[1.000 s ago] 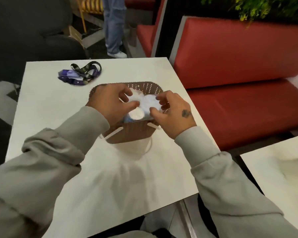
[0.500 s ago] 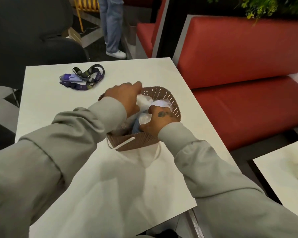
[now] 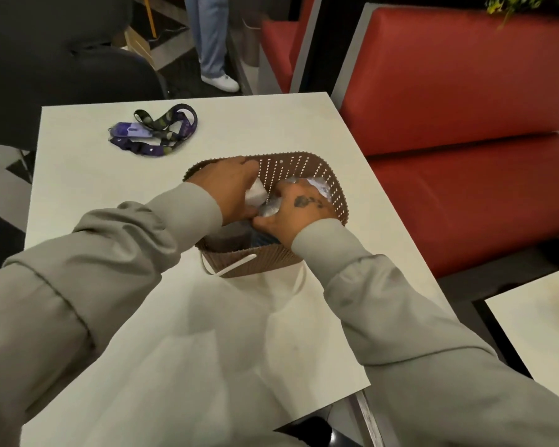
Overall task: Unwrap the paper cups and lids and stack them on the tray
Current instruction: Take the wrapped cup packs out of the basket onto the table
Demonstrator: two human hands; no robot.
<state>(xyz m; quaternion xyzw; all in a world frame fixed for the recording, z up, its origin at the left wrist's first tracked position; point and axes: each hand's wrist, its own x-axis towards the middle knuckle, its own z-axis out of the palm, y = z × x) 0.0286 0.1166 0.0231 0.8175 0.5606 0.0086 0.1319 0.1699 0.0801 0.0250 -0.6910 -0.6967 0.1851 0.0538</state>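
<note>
Both my hands are down inside the brown tray (image 3: 304, 166), close together, thumbs nearly touching at its middle. My left hand (image 3: 229, 188) is curled around a white stack (image 3: 256, 192) on the tray's left side; I cannot tell whether it is cups or lids, only that it looks smooth, matte and pale. My right hand (image 3: 294, 211) sits just beside it, fingers bent down into the plastic wrap (image 3: 318, 186), which is clear, crinkled and shiny and bunches against the tray's right wall. The tray is a rounded rectangle with ribbed outer sides and walls pierced by rows of small holes, and a thin white handle loop hangs at its near edge. It stands on the smooth, pale counter (image 3: 110, 204). A purple lanyard (image 3: 155, 133) lies coiled well apart, toward the counter's far left corner.
</note>
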